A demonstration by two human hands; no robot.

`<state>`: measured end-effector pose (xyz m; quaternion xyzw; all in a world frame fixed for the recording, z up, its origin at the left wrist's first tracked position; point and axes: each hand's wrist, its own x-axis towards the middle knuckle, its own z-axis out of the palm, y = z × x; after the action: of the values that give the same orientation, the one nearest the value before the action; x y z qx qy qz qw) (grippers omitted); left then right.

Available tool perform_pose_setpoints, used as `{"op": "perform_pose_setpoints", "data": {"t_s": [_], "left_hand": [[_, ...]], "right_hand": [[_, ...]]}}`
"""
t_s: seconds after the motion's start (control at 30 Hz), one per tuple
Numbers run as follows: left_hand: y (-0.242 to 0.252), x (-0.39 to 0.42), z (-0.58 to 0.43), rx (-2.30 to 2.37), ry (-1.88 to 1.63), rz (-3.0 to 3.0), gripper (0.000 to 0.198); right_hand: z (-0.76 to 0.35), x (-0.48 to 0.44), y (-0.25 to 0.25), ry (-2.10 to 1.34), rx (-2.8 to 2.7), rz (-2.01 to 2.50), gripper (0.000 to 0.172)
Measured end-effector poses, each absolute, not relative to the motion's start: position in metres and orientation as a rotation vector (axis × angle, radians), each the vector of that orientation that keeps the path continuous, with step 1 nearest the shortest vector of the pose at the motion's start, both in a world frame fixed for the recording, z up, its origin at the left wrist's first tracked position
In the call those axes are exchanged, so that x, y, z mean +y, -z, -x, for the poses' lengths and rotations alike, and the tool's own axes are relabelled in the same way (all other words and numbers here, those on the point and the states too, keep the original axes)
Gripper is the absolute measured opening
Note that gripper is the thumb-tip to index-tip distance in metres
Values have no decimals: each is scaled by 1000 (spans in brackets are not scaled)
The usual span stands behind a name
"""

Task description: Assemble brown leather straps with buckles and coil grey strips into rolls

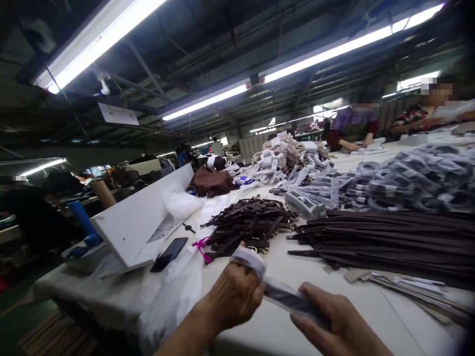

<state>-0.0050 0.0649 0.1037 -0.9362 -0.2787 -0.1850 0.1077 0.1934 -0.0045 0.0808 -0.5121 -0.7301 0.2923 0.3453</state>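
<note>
- Head view: the left hand [235,294] is curled closed, with a white ring-shaped roll [249,258] held at its fingers (whether any finger passes through the ring I cannot tell).
- The right hand [334,319], just beside it on the right, pinches a dark strip in clear wrapping [287,298] between thumb and fingers; the strip slants between the two hands, its far end at the left hand.
- The hands are apart, near the front edge of the pale table [280,264].
- Just beyond them lies a tangled pile of dark brown straps [245,222] with gold-coloured metal fittings, a magenta tie [202,247] at its left.
- Right of that pile, long dark strips [389,242] lie stacked, with thin flat pieces [411,291] on their near side.
- A grey dispenser [306,205] stands between the pile and the plastic-wrapped bundles [415,178] farther right.
- On the left are a black phone [169,254], crumpled clear plastic [170,291] and a tilted white board [137,217].
- Farther off sit a brown bag [213,180] and a heap of pale wrapped items [289,158].
- Far right, a person in purple [345,123] works with both hands at the table.
</note>
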Motion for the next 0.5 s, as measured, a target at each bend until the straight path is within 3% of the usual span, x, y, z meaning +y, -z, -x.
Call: {"op": "perform_pose_setpoints", "data": {"t_s": [0.17,0.27,0.33,0.4,0.43,0.5], "left_hand": [[-85,38,15,-1092,336,3012,40],[-98,24,17,-1549,540,3564,54],[-122,19,17,-2010,1108,3774,59],[-156,18,17,-2341,2050,3457,55],[-174,19,19,-2369,2421,3224,51],[-207,23,24,-2331,2828,2861,44]], "right_hand": [[-224,43,-113,-717,-2144,1239,27],[-224,80,-108,-1219,-2017,924,28],[-205,95,-97,-1585,-1854,719,33],[-171,97,-82,-1748,-1789,626,48],[-149,94,-73,-1791,-1752,590,58],[-107,81,-56,-1874,-1618,496,69]]}}
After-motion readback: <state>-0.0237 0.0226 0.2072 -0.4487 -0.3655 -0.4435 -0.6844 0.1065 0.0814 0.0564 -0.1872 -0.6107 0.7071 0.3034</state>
